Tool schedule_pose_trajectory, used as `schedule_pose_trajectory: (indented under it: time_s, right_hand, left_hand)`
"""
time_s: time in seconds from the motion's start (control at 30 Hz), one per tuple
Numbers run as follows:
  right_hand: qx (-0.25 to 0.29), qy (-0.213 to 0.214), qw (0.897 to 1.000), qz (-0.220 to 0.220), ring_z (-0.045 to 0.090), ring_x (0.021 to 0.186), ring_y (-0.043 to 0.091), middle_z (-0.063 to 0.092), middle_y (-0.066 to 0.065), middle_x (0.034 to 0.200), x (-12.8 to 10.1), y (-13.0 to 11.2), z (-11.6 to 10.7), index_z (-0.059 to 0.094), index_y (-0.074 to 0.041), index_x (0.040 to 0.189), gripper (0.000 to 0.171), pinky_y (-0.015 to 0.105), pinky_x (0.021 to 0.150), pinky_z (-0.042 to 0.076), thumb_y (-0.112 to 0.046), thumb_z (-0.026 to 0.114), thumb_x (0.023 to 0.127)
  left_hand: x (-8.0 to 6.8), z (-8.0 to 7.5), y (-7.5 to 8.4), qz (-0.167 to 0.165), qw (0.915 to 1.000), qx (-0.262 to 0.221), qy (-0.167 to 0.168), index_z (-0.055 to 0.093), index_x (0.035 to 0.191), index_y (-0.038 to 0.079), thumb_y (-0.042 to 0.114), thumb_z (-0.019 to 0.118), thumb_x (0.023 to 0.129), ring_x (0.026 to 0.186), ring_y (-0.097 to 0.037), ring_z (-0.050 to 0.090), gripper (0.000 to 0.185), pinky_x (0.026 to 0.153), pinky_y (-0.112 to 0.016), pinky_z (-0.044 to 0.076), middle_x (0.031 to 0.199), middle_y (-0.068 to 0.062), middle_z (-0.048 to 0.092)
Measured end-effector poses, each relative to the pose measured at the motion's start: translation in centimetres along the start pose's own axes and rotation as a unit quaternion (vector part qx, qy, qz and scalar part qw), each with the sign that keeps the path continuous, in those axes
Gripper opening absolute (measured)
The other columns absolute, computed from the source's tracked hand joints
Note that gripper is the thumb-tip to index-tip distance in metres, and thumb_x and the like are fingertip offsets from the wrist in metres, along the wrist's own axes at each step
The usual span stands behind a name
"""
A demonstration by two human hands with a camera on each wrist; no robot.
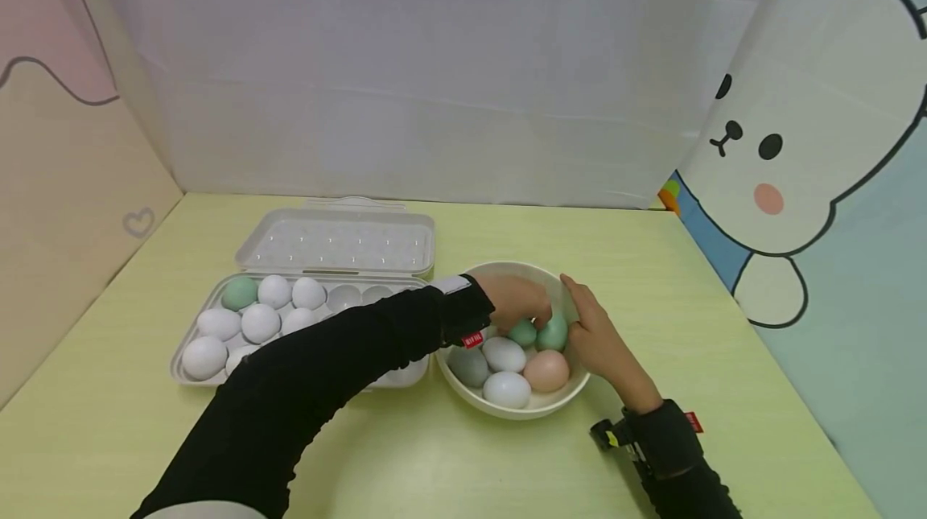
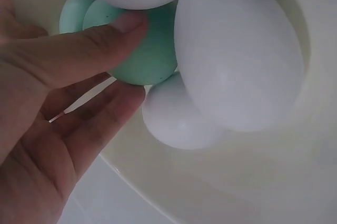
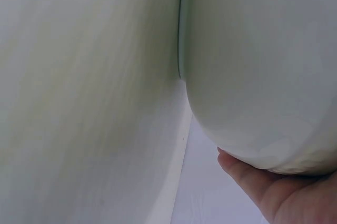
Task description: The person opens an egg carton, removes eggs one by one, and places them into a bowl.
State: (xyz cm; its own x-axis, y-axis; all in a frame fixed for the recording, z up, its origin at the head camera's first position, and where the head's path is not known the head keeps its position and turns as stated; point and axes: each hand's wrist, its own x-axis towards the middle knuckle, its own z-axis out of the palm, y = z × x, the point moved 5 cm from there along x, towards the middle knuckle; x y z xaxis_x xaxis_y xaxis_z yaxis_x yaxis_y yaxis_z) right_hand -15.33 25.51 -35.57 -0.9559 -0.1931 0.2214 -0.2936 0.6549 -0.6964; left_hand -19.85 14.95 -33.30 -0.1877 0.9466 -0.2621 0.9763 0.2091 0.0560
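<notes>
A cream bowl (image 1: 463, 394) holds several eggs: green ones, white ones, a grey one (image 1: 468, 366) and a peach one (image 1: 546, 371). My left hand (image 1: 516, 298) reaches into it from the left. The left wrist view shows that hand (image 2: 79, 77) with its thumb on one side of a green egg (image 2: 150, 50) and fingertips on the other, pinching it. White eggs (image 2: 239, 50) crowd beside it. My right hand (image 1: 604, 346) grips the bowl's right rim. In the right wrist view, fingers (image 3: 247, 174) touch the bowl's outer wall (image 3: 253, 103).
Left of the bowl lies a clear egg carton (image 1: 420, 374), its lid (image 1: 336, 241) folded back. White eggs (image 1: 261, 323) and one green egg (image 1: 240, 293) fill its left part; bare hollows (image 1: 344, 298) show at the back right. My left sleeve crosses over it.
</notes>
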Motion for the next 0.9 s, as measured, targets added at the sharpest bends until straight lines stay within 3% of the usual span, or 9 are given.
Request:
schedule_pose_trajectory:
  time_s: [0.2, 0.3, 0.4, 0.57, 0.67, 0.8, 0.9]
  right_hand:
    - [0.007, -0.006, 1.0, -0.001, 0.037, 0.122, 0.048, 0.034, 0.035, 0.135, 0.3, -0.1, 0.4, 0.022, 0.015, 0.143, 0.067, 0.061, 0.099, 0.028, 0.015, 0.033, 0.077]
    - [0.008, -0.01, 1.0, 0.001, 0.037, 0.123, 0.048, 0.034, 0.035, 0.135, 0.4, -0.2, 0.5, 0.022, 0.015, 0.143, 0.067, 0.061, 0.099, 0.028, 0.015, 0.033, 0.077]
    - [0.005, -0.012, 1.0, 0.001, 0.036, 0.124, 0.048, 0.035, 0.035, 0.135, 0.5, -0.2, 0.5, 0.022, 0.015, 0.143, 0.067, 0.061, 0.1, 0.028, 0.015, 0.034, 0.077]
    - [-0.002, -0.011, 1.0, 0.006, 0.034, 0.125, 0.049, 0.035, 0.035, 0.134, 0.7, -0.2, 0.2, 0.022, 0.014, 0.143, 0.069, 0.063, 0.101, 0.026, 0.015, 0.033, 0.075]
    - [-0.008, -0.013, 1.0, 0.008, 0.033, 0.125, 0.05, 0.034, 0.035, 0.135, 0.7, -0.1, 0.0, 0.022, 0.013, 0.143, 0.069, 0.062, 0.101, 0.026, 0.014, 0.032, 0.075]
    - [-0.011, -0.013, 1.0, 0.009, 0.031, 0.127, 0.05, 0.032, 0.034, 0.137, 0.5, 0.0, -0.5, 0.022, 0.014, 0.143, 0.068, 0.062, 0.101, 0.025, 0.014, 0.032, 0.076]
    - [-0.015, -0.01, 1.0, 0.013, 0.031, 0.127, 0.051, 0.032, 0.034, 0.137, 0.2, 0.4, -1.0, 0.022, 0.014, 0.143, 0.068, 0.063, 0.101, 0.025, 0.014, 0.032, 0.075]
  left_hand:
    - [-0.3, 0.4, -0.3, -0.015, 0.9998, -0.002, -0.015, 0.069, 0.109, 0.009, -0.003, 0.075, 0.074, 0.083, -0.01, 0.052, 0.037, 0.076, -0.017, 0.042, 0.102, 0.001, 0.066]
    - [-0.9, 0.0, -0.4, -0.023, 0.9997, -0.01, -0.003, 0.066, 0.114, 0.009, -0.001, 0.072, 0.078, 0.09, -0.011, 0.056, 0.038, 0.082, -0.019, 0.043, 0.106, 0.0, 0.066]
    - [-2.3, -1.4, -0.6, -0.035, 0.9985, -0.034, 0.024, 0.061, 0.122, 0.008, 0.003, 0.068, 0.085, 0.1, -0.013, 0.057, 0.038, 0.088, -0.021, 0.042, 0.113, -0.003, 0.064]
    - [-6.8, -4.6, -1.3, -0.068, 0.9916, -0.065, 0.089, 0.054, 0.129, 0.008, 0.011, 0.062, 0.091, 0.109, -0.016, 0.057, 0.039, 0.091, -0.029, 0.044, 0.12, -0.006, 0.062]
    - [-10.5, -5.3, -2.2, -0.092, 0.9845, -0.067, 0.133, 0.056, 0.126, 0.009, 0.012, 0.061, 0.092, 0.106, -0.018, 0.059, 0.035, 0.089, -0.033, 0.045, 0.116, -0.005, 0.064]
    - [-14.8, -4.1, -4.0, -0.123, 0.9763, -0.055, 0.169, 0.062, 0.117, 0.009, 0.011, 0.063, 0.089, 0.097, -0.018, 0.061, 0.027, 0.083, -0.034, 0.048, 0.107, -0.003, 0.066]
    - [-17.2, -2.4, -5.1, -0.152, 0.973, -0.064, 0.161, 0.065, 0.107, 0.01, 0.01, 0.066, 0.087, 0.091, -0.018, 0.06, 0.02, 0.08, -0.034, 0.048, 0.099, -0.001, 0.065]
